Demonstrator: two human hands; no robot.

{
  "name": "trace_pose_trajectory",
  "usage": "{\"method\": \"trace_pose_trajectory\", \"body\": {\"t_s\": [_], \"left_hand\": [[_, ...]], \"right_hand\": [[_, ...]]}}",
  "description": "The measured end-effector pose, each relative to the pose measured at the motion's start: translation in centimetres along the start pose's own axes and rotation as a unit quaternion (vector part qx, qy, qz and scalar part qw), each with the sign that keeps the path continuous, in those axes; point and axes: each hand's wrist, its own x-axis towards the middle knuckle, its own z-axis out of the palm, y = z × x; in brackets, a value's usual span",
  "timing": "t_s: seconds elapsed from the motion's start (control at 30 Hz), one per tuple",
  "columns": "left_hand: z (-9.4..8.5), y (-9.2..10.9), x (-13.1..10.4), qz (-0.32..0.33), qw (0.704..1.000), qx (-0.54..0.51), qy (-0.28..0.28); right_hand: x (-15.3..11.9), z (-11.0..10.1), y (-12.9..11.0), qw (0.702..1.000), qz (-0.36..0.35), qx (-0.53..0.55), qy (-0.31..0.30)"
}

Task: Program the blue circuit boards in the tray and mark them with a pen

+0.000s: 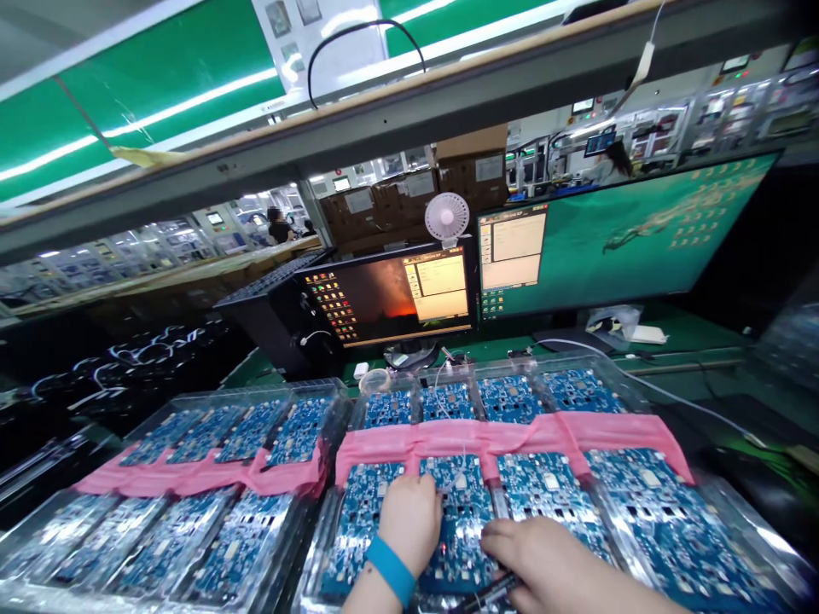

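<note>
My left hand (411, 518), with a blue band at the wrist, is closed over a blue circuit board (464, 512) in the front row of the right clear tray (326, 537). What its fingers hold is hidden. Near those fingers, a thin white cable (463, 452) hangs down onto the board. My right hand (543, 550) rests low over the board's right edge, its fingers curled round a black cable (483, 594). A small red light glows on the board between my hands. Pink strips (448, 437) run across the middle of the tray.
On the left stands a second clear tray (172, 503) of circuit boards with a pink strip. Behind are two monitors (390, 294), a small fan (447, 217) and a black computer case (275, 320). A shelf beam (384, 119) crosses overhead. A white cable trails right.
</note>
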Motion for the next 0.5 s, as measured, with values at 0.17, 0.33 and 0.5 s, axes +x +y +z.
{"method": "trace_pose_trajectory", "body": {"t_s": [0.17, 0.33, 0.5], "left_hand": [[0.2, -0.6, 0.3, -0.095, 0.984, -0.152, 0.006], [-1.9, -6.0, 4.2, -0.218, 0.951, -0.212, 0.05], [-5.1, -14.2, 9.5, -0.342, 0.916, -0.196, 0.08]], "right_hand": [[-0.3, -0.4, -0.5, 1.0, 0.012, 0.015, 0.01], [-1.6, -1.5, -0.3, 0.998, -0.019, 0.028, 0.055], [-6.3, -2.3, 3.6, 0.967, 0.151, 0.045, 0.199]]}}
